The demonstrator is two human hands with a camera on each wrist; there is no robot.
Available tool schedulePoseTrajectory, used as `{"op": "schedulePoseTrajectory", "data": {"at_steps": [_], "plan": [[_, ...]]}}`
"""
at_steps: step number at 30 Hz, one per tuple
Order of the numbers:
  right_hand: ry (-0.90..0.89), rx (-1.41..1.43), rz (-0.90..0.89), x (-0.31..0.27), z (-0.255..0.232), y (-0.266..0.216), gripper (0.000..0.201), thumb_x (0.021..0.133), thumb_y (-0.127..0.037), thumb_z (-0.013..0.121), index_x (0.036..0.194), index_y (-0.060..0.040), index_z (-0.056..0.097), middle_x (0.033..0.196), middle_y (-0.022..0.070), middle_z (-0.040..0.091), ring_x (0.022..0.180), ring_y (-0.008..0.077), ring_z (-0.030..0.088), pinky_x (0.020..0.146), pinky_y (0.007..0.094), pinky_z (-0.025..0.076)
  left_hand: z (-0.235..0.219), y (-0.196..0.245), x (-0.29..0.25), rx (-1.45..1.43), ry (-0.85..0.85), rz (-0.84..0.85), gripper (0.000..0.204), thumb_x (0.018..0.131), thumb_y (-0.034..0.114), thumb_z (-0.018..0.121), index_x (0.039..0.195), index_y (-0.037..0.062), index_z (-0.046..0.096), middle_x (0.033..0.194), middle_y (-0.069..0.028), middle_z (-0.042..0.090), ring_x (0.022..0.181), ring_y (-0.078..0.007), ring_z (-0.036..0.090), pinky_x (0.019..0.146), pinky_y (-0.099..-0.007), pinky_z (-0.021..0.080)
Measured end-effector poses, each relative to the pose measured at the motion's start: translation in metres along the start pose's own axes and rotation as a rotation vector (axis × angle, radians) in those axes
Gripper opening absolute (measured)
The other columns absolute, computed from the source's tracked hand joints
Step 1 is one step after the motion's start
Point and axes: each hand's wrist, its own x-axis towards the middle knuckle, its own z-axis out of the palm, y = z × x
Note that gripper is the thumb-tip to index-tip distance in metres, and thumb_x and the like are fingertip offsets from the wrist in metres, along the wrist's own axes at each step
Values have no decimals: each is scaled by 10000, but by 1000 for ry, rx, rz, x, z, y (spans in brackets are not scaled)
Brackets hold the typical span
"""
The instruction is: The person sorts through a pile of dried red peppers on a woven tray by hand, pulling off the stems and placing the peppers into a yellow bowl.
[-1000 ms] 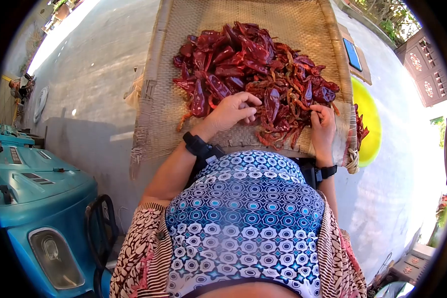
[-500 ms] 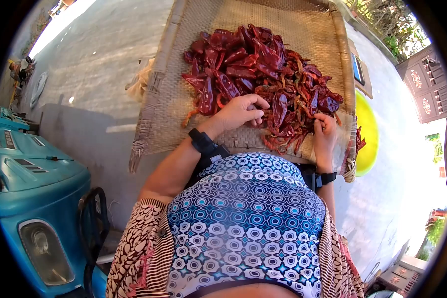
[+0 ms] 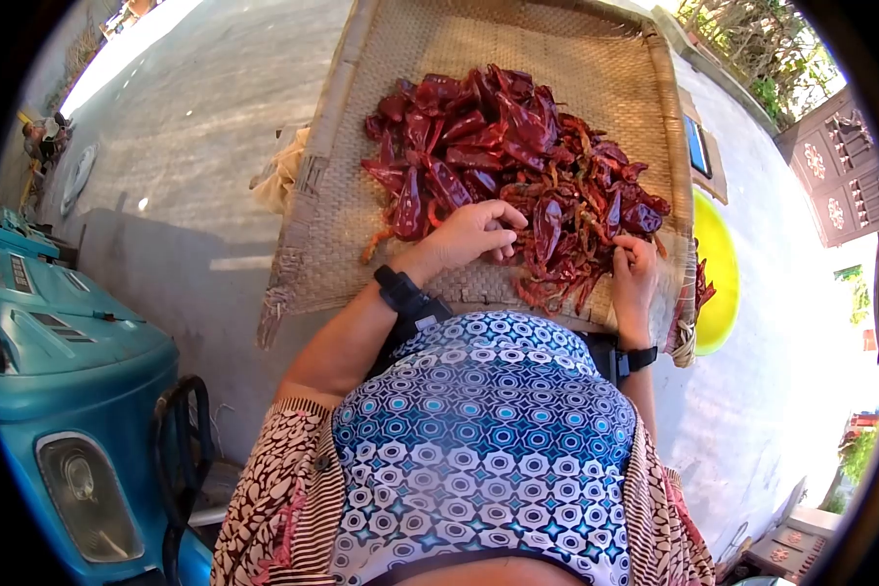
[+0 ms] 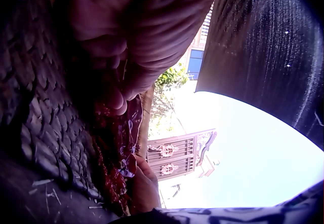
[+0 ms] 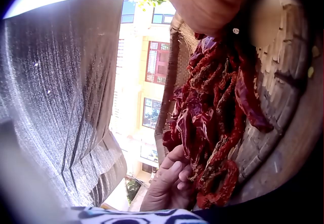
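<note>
Lying heaped on the woven tray (image 3: 371, 88), the dark red peppers (image 3: 474, 127) fill its middle and spread toward its near right part, the smooth, glossy ones mostly far and left, the thinner, wrinkled ones nearer and right. The left hand (image 3: 467, 234) is at the near left side of the heap, back upward, its fingers bent and the thumb close to the index finger; whether that grip pinches a pepper or only rests among them, I cannot tell. The right hand (image 3: 635, 283) is at the near right edge of the heap, fingers bent in and fingertips close against the peppers; what its grip holds, if anything, is hidden. Each wrist wears a black strap (image 3: 400, 290). Just right of the tray a yellow basin (image 3: 721, 293) shows partly from beneath its edge, with some red peppers at its left side, and farther off a device with a blue screen (image 3: 695, 146) lies on a piece of cardboard (image 3: 717, 168). A pale cloth (image 3: 285, 171) is beside the tray's left edge, and near left are a blue-green vehicle (image 3: 78, 376) and a black metal frame (image 3: 179, 439)
</note>
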Motion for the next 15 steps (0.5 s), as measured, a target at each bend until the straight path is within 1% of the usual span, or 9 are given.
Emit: {"op": "schedulePoseTrajectory", "data": {"at_steps": [5,15], "plan": [[31,6,-45,0,1,0,122,836,-42,607,947,-67,650,936,81,592,863,236,576,751,315,458,0,-2,2,16,5,-10,260,949,94,561,1195,7,562,923,-37,628,809,-95,618,709,-238,526],[32,-3,-6,-1,0,-1,122,835,-59,606,945,-83,653,942,72,586,855,241,576,738,328,455,-1,-4,2,7,-1,-1,268,949,97,564,1204,17,565,903,-36,628,804,-99,616,700,-242,525]]}}
